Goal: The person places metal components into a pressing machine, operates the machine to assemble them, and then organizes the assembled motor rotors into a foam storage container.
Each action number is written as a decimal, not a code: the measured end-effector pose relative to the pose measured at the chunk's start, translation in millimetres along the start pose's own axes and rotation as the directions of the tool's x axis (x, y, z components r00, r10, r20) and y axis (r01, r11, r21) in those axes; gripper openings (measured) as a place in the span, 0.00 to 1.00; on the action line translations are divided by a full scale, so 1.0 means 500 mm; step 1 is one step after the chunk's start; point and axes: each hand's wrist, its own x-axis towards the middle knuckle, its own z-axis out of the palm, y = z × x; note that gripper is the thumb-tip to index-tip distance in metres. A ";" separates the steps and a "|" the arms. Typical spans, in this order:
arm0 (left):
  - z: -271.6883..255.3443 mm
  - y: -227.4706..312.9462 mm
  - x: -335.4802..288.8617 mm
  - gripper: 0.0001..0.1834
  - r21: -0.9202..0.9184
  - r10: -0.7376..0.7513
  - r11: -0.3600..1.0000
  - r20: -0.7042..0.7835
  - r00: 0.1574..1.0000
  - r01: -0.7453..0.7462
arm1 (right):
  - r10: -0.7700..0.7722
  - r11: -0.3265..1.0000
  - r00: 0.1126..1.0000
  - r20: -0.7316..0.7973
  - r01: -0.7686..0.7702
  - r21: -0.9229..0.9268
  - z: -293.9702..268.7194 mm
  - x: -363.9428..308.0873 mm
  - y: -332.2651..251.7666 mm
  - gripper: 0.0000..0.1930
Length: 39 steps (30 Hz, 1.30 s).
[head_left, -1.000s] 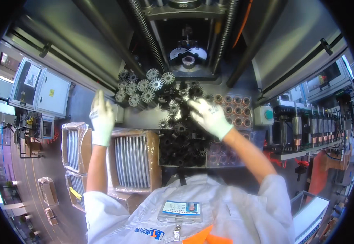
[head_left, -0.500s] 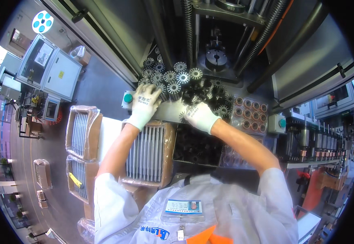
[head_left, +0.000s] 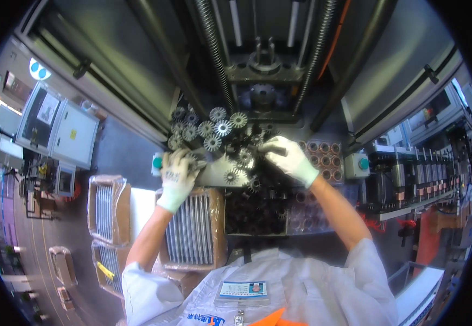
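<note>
My left hand (head_left: 176, 175), in a white glove, is at the left end of a bare metal plate (head_left: 214, 174). Its fingers curl round a grey toothed metal core (head_left: 193, 161), partly hidden by the fingers. Behind it stand several silver toothed cores (head_left: 206, 129) with slotted round tops. My right hand (head_left: 289, 158), gloved too, is at the right of the plate with thumb and fingers drawn together beside a heap of dark toothed pieces (head_left: 255, 136). Whatever sits between those fingertips is too dark to make out. A loose toothed disc (head_left: 230, 176) lies on the plate near its front edge.
A press fixture (head_left: 263, 96) stands behind, between coiled hoses. Copper-coloured rings fill a clear tray (head_left: 325, 160) at right. Button boxes (head_left: 357, 165) flank the work area. A carton of metal shafts (head_left: 217, 228) and a bin of black pieces (head_left: 255, 214) are nearest me.
My right hand has moved right and lifted from the dark heap's front. My left hand has shifted toward me, off the silver cores' front row, with a toothed core. The view has tilted up.
</note>
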 end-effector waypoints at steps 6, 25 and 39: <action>-0.130 0.075 0.019 0.17 -0.412 -0.259 0.878 0.021 0.966 0.244 | 0.090 0.993 0.966 -0.241 -0.070 0.090 -0.103 0.125 -0.109 0.15; -0.038 0.191 0.276 0.20 -0.593 -0.123 0.805 -0.189 0.974 -0.013 | 0.153 0.953 0.800 -0.580 -0.275 -0.128 -0.151 0.370 0.029 0.24; 0.009 0.215 0.637 0.19 -0.357 0.244 0.915 0.113 0.963 -0.190 | 0.132 0.921 0.982 -0.139 -0.173 -0.348 -0.104 -0.081 0.029 0.17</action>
